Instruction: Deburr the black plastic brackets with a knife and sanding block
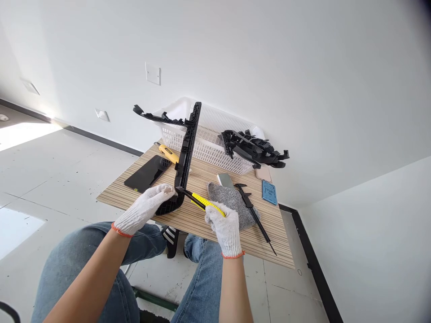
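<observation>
A long black plastic part (187, 154) with a side arm reaches from the table's near edge up over the white basket. My left hand (148, 207), in a white knit glove, grips its near end. My right hand (225, 224), gloved too, is closed around a yellow and black utility knife (202, 202). The knife's tip meets the black part near my left fingertips; the blade itself is too small to make out. Right of my right hand lie a grey cloth (232, 202) and a black caliper (249, 204).
The white basket (218, 154) at the back holds more black plastic parts (252, 148). On the wooden table (272, 233) are a black phone (148, 173), a yellow-handled tool (169, 154), a silver-grey object (225, 180) and a blue card (269, 192). A white wall stands behind.
</observation>
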`<action>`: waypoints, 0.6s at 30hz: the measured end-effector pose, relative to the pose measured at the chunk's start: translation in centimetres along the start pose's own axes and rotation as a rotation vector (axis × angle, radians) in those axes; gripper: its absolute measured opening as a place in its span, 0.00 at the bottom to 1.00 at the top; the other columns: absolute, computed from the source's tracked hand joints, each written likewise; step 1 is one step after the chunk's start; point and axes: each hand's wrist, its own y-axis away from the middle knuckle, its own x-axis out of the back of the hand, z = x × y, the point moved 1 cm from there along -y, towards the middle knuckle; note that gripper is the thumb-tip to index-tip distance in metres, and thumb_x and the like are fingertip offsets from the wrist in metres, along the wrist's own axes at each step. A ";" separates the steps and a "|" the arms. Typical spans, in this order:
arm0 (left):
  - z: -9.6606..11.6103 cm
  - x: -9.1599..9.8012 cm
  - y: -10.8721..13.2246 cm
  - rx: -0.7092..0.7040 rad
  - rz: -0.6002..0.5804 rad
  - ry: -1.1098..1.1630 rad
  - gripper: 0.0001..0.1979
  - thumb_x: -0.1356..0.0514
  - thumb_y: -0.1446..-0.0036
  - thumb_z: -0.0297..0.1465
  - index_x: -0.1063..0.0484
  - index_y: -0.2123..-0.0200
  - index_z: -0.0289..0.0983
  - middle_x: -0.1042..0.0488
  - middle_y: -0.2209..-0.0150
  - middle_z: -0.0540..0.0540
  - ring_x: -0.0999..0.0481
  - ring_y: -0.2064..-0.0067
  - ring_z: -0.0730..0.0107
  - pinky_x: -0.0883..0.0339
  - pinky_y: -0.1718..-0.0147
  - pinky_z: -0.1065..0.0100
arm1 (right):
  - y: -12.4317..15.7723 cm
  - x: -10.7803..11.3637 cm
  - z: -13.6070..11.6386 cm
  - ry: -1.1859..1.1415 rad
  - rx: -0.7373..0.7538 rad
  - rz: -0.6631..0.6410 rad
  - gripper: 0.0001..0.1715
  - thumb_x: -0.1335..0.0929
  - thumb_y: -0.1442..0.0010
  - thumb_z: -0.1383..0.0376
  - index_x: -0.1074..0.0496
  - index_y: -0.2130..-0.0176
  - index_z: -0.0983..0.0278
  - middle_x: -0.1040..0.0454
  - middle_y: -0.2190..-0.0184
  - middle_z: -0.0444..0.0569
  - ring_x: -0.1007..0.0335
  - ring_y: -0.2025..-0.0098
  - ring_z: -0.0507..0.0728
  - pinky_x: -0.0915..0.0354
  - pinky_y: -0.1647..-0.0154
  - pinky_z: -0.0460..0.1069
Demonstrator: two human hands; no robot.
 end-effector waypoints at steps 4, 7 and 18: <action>-0.7 0.1 -0.1 0.032 -0.024 0.023 0.22 0.32 0.51 0.51 0.32 0.75 0.39 0.35 0.73 0.51 0.36 0.69 0.68 0.38 0.67 0.67 | -0.2 0.0 0.1 -0.125 0.007 0.085 0.31 0.24 0.52 0.47 0.19 0.60 0.70 0.30 0.82 0.44 0.46 0.83 0.47 0.50 0.85 0.43; -1.0 -0.1 -0.1 0.070 -0.031 0.064 0.25 0.30 0.52 0.49 0.39 0.77 0.39 0.39 0.76 0.53 0.39 0.72 0.71 0.41 0.71 0.68 | -0.3 -0.2 0.0 -0.135 -0.006 0.082 0.31 0.24 0.52 0.48 0.20 0.59 0.70 0.30 0.82 0.44 0.46 0.83 0.47 0.50 0.85 0.43; -0.6 -1.5 -1.0 0.059 0.046 0.077 0.27 0.27 0.58 0.43 0.37 0.61 0.40 0.27 0.66 0.51 0.25 0.63 0.65 0.30 0.65 0.64 | -0.3 -0.2 0.2 0.048 -0.026 -0.008 0.31 0.25 0.50 0.48 0.19 0.57 0.70 0.29 0.81 0.43 0.48 0.84 0.46 0.51 0.86 0.43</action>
